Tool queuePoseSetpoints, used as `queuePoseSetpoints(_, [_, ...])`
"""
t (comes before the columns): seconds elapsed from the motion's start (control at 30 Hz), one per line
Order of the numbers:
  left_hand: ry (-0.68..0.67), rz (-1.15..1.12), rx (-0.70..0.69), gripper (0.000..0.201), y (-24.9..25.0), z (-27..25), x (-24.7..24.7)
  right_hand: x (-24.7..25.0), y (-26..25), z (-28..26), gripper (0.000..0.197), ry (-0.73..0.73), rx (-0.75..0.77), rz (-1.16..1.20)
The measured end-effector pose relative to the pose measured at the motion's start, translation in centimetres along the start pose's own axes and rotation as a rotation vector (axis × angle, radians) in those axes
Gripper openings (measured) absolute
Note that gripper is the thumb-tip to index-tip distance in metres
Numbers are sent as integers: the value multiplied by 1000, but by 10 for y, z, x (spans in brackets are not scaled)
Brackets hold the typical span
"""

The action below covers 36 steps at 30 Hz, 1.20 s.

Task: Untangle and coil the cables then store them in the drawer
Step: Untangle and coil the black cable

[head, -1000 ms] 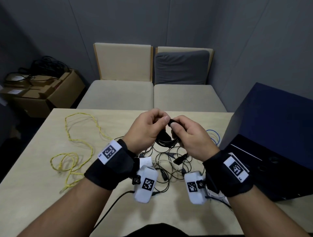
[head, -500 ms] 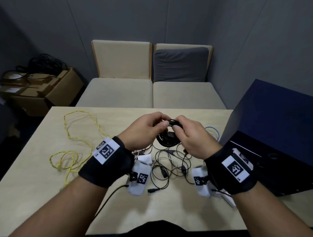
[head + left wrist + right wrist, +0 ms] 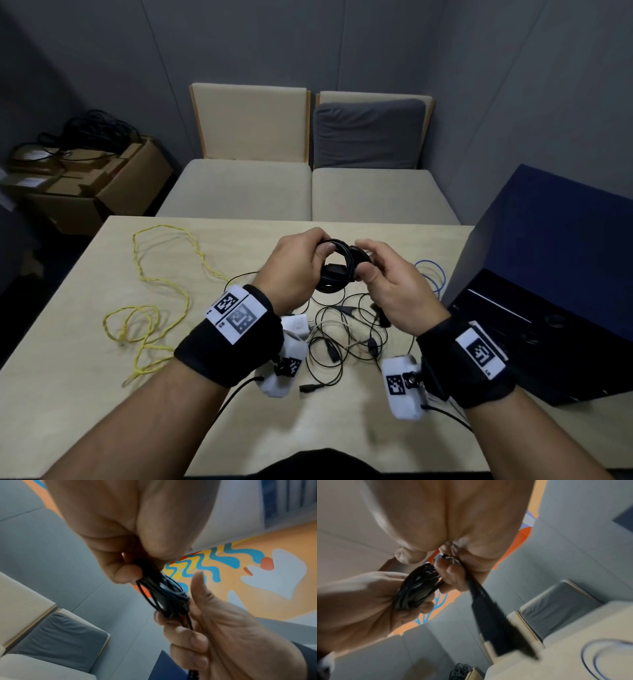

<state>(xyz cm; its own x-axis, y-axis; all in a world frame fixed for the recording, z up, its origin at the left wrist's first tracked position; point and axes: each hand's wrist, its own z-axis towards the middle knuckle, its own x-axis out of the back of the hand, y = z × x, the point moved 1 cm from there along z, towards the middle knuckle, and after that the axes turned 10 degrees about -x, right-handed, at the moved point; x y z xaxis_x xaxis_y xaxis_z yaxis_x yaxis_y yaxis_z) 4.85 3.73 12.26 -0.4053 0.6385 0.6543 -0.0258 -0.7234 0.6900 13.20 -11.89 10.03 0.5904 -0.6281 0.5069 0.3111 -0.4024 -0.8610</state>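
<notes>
- Compared with a second ago, the right hand [image 3: 394, 291] has rolled palm-up beside the black cable [image 3: 337, 270]. Likely winding the tail round the coil, so this coil is nearly finished.
- Left hand [image 3: 294, 270] pinches the coil's top, held above the table [image 3: 85, 359].
- Right fingers [image 3: 185, 632] curl round the tail, thumb raised.
- Tangled cables [image 3: 346, 335] and yellow cable [image 3: 161, 274] lie uncoiled.

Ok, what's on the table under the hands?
A tangle of thin black cables lies on the table, below the black coil held by the left hand and right hand. Wrists cover its edges.
</notes>
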Motion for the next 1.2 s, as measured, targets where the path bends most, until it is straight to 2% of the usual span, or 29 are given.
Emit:
queuePoseSetpoints(0.1, [10, 15, -7, 18, -4, -1, -1, 8, 12, -2, 18, -24, -47, -123])
queuePoseSetpoints(0.2, [-10, 40, -26, 18, -4, -1, -6, 10, 19, -2, 18, -27, -14, -365])
queuePoseSetpoints(0.33, [-30, -7, -18, 19, -4, -1, -13, 12, 17, 1, 24, -64, -198, -494])
queuePoseSetpoints(0.4, [-19, -44, -8, 19, -4, -1, -15, 11, 15, 4, 23, 12, -253, -339])
queuePoseSetpoints(0.53, [13, -31, -24, 19, -1, -2, -14, -1, 13, 13, 24, 176, -368, 327])
queuePoseSetpoints(0.63, [40, -65, -24, 20, 0, -1, -13, -4, 11, 19, 21, 210, -398, 564])
queuePoseSetpoints(0.97, [105, -48, -25, 18, -6, 1, -9, -4, -1, 19, 26, 91, -427, 1057])
queuePoseSetpoints(1.2, [136, -51, -72, 18, -2, 5, -10, -4, -5, 15, 30, 32, -350, 1200])
